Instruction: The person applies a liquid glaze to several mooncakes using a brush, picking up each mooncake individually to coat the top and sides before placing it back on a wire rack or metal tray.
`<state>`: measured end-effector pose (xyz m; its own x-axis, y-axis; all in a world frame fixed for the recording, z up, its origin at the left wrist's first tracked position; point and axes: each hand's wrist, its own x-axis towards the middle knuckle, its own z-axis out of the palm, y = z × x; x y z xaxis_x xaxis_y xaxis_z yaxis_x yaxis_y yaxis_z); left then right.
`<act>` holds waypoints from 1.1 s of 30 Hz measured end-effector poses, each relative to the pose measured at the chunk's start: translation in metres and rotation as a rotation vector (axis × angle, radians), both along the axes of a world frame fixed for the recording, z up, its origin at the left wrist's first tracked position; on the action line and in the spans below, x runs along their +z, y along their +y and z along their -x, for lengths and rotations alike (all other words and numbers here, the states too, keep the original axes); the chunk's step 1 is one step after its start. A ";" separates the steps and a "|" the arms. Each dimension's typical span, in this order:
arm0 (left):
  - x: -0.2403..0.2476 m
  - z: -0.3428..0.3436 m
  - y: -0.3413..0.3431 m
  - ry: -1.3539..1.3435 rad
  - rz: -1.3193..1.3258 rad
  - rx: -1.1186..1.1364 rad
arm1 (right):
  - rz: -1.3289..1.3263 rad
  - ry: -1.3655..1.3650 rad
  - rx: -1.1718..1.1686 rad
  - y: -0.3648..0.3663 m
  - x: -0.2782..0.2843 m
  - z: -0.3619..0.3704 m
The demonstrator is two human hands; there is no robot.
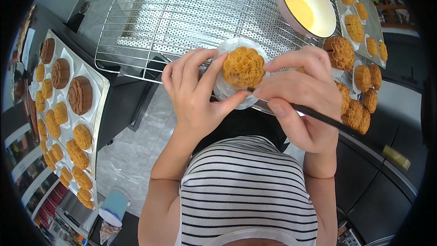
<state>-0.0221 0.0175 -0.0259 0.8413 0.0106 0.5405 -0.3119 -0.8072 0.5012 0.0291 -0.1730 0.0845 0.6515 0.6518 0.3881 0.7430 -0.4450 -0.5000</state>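
A golden mooncake (245,66) with a flower pattern pressed into its top sits on a round white paper liner (241,102). The fingers and thumb of my left hand (195,92) curl around its left side and hold it. My right hand (304,93) pinches a slim, black-handled brush (327,119), whose thin tip reaches the mooncake's lower edge. Yellowish and blurred, the brush's other end points to the lower right. One right fingertip comes close to the mooncake's right side.
Beyond my hands lies a wire rack (182,7) over a perforated metal sheet. A pale bowl (284,13) of yellow liquid stands on it. More mooncakes (339,52) line the right side. Brown and golden ones cover a tray (101,109) at left. A light-blue cup (114,202) stands lower left.
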 end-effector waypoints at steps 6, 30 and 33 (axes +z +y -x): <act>0.004 -0.001 -0.001 -0.008 -0.012 -0.012 | 0.008 -0.095 -0.406 -0.013 -0.004 -0.005; 0.003 -0.001 0.000 0.014 -0.080 -0.019 | -0.124 0.049 -0.466 -0.037 -0.020 0.018; 0.006 0.001 -0.001 0.033 -0.082 -0.016 | -0.169 -0.023 -0.385 -0.035 -0.031 0.019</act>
<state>-0.0233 0.0165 -0.0197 0.8581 -0.0463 0.5114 -0.3098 -0.8409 0.4437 0.0098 -0.2084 0.0532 0.8249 0.2881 0.4864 0.5505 -0.6054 -0.5749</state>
